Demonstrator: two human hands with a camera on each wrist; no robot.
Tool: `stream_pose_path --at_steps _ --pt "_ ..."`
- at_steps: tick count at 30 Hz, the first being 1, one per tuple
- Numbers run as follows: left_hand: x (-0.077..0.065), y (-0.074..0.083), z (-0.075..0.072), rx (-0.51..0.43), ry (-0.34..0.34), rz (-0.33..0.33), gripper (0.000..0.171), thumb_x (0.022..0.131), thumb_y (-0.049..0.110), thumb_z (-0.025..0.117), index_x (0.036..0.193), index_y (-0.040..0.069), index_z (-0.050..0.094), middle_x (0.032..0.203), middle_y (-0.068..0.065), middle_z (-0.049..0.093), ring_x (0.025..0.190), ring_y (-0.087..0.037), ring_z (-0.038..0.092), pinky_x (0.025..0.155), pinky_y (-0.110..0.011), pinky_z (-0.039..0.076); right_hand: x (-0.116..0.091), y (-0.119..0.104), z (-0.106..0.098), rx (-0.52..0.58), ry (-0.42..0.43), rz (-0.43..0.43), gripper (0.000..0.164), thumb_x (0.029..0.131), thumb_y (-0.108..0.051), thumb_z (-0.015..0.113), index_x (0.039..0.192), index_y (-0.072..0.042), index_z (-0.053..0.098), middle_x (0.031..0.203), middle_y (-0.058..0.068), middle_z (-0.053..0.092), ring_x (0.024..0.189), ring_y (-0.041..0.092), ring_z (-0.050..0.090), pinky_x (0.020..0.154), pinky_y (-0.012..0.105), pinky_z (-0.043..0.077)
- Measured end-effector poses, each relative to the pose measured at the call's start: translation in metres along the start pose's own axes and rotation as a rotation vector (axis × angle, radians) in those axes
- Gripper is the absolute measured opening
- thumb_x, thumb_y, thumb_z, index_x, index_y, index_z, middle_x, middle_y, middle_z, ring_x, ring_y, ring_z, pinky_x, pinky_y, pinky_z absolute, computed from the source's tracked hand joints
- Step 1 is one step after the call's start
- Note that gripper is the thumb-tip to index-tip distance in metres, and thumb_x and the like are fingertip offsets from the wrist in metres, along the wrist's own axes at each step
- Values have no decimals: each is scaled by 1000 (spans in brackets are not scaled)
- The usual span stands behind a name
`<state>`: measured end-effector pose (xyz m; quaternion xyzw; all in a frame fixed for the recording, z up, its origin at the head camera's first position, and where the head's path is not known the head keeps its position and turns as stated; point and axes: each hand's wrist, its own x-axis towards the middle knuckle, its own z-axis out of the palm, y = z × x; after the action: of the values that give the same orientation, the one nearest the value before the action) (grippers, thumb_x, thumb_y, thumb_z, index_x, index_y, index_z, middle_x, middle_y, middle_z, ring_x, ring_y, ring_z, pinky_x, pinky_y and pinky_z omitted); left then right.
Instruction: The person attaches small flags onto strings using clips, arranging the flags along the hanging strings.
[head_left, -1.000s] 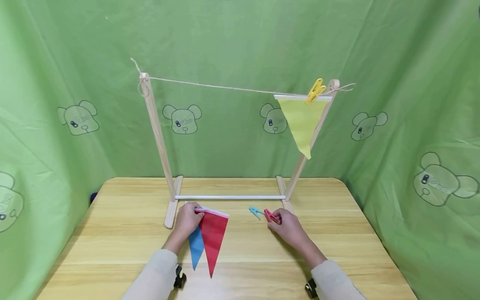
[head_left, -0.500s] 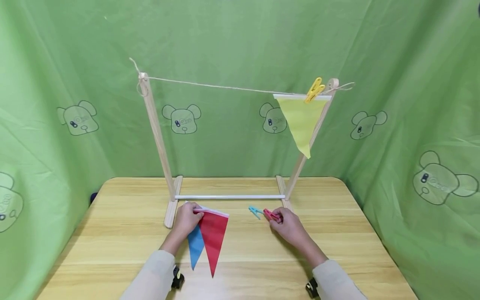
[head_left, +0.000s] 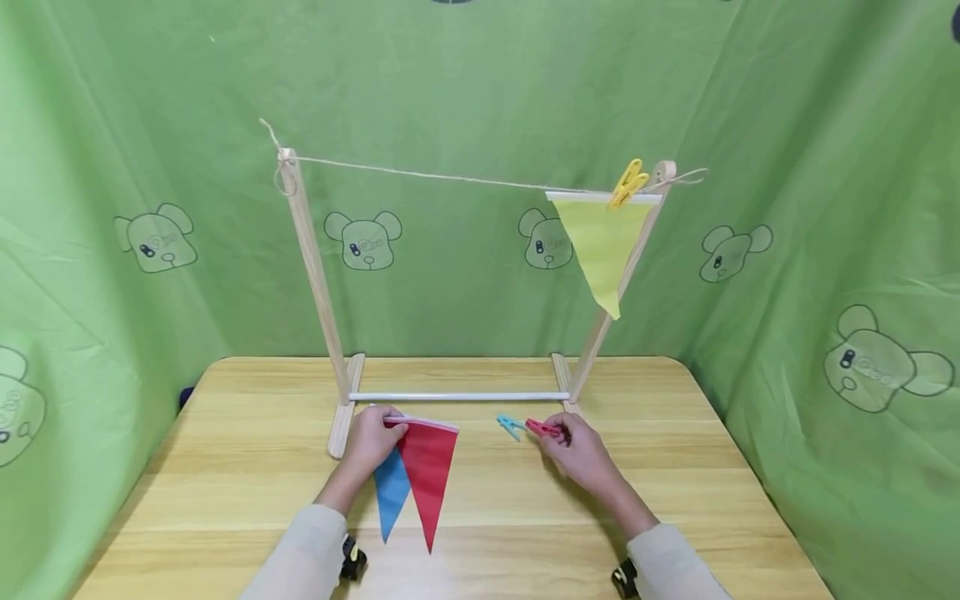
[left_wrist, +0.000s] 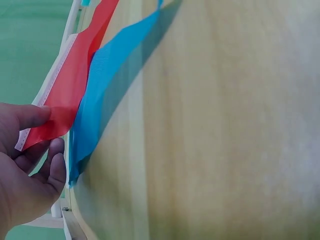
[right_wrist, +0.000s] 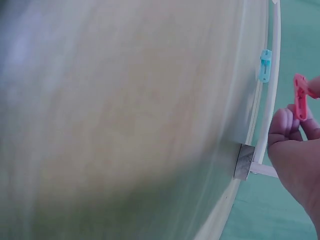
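Observation:
My left hand pinches a red pennant by its white top edge, thumb on top. A blue pennant lies behind and below the red one, partly hidden by it; whether the fingers also hold it I cannot tell. In my right hand a pink-red clothespin is pinched between thumb and fingers. Just left of that clothespin, a light blue clothespin rests on the table. A yellow pennant hangs from the string near its right end, held by a yellow clothespin.
A wooden stand with a left post, a right post and a white crossbar stands at the back of the wooden table. A green curtain surrounds the table.
The clothespin in my right hand has tipped to a flatter angle, its tip rising slightly. My left hand and the pennants have hardly moved.

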<state>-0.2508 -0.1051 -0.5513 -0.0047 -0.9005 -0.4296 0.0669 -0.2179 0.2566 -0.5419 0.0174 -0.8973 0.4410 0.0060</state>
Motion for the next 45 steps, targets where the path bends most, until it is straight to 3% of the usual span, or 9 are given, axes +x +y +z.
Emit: stream_pose_path --at_steps 7,16,23,35,45 --pt "-1 1 -1 -38 -20 8 10 86 12 83 87 4 78 81 -4 75 77 -18 66 67 -29 53 1 1 -3 37 22 -38 25 93 -12 74 116 -6 67 99 9 61 83 16 57 69 19 54" --pt "-5 11 -5 -45 -41 -6 7 87 12 82 89 7 79 83 -3 75 78 -18 65 68 -29 53 0 0 -6 116 22 -69 29 86 -5 82 111 -4 68 92 9 66 79 16 60 67 19 55" --pt "-7 18 -9 -104 -39 22 6 87 9 81 88 6 76 84 -5 74 78 -17 64 69 -28 54 1 -3 -11 138 25 -113 25 91 -6 77 113 -5 66 96 10 63 84 16 58 71 20 54" --pt "-9 22 -10 -163 -53 12 11 90 14 80 93 4 75 87 -4 74 78 -16 64 70 -29 55 -4 -11 -19 112 52 -81 28 91 -16 79 116 -10 68 98 9 63 84 18 57 69 22 54" --pt "-10 30 -14 -233 -44 37 8 89 10 80 93 4 76 87 -6 75 79 -15 66 70 -25 56 -1 -15 -21 187 94 -106 34 87 -13 83 117 -6 69 99 13 66 84 15 60 68 20 56"
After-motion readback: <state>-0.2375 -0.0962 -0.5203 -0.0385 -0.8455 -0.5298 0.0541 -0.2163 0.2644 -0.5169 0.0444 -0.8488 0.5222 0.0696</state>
